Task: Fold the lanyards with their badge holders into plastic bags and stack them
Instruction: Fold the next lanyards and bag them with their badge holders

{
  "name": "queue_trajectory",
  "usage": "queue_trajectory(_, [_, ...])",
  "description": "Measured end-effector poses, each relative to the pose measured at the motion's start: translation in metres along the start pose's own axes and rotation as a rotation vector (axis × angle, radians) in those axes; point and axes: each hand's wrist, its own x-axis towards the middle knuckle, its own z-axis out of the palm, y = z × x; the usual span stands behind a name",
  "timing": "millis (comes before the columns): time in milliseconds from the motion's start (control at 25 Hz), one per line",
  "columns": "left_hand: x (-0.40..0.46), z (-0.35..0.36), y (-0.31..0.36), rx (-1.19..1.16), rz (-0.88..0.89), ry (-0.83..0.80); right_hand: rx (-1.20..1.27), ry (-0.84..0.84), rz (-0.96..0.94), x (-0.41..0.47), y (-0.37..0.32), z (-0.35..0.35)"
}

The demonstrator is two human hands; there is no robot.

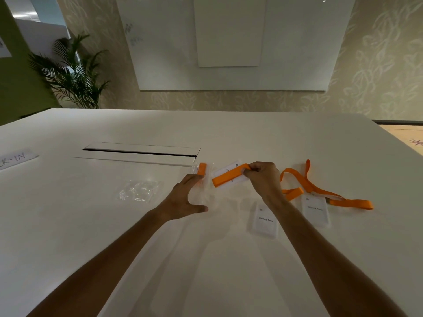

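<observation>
Two bare hands work over a white desk [68, 225]. At the far left edge a paper label [17, 159] with handwritten letters lies flat, and behind it a long cable slot [139, 152] is sunk into the desk top. Nearer, a small heap of empty plastic bags [138, 191] lies alone, with free surface around it.

The left hand [183, 199] rests on a clear bag [206, 191]; its fingers are spread wide, the thumb pointing right, and the far fingertips reach a packed bag [201, 169] with orange inside. Whether they press that bag, I cannot tell.

Just to the right, the right hand [263, 177] pinches a folded orange lanyard [230, 175] together with its white badge holder [225, 173]. This bundle is lifted a little and points left toward the opening of the clear bag, close to it but not inside.

Right of this hand, a second badge holder [265, 221] lies flat, partly under the forearm. Further right a third badge holder [315, 209] lies with its loose lanyard [332, 195] spread in loops toward the right side. The near half of the desk is open, and the far edge stands well behind the things.
</observation>
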Motion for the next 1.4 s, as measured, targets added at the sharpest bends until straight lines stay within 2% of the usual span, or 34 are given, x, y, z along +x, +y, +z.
queue_trajectory(280, [0.002,-0.001,-0.001,0.006,0.044,0.046,0.073,-0.036,0.085,-0.002,-0.010,-0.006])
queue_trajectory(920, [0.000,0.002,-0.001,0.122,0.057,-0.019,0.037,-0.107,0.105,-0.003,-0.012,-0.003])
queue_trajectory(1240, [-0.012,0.005,0.010,0.099,0.048,-0.071,0.025,-0.109,0.113,-0.002,0.001,0.002])
queue_trajectory(1400, [-0.008,0.005,0.013,0.181,-0.037,-0.191,0.025,-0.092,0.129,-0.001,0.006,0.002])
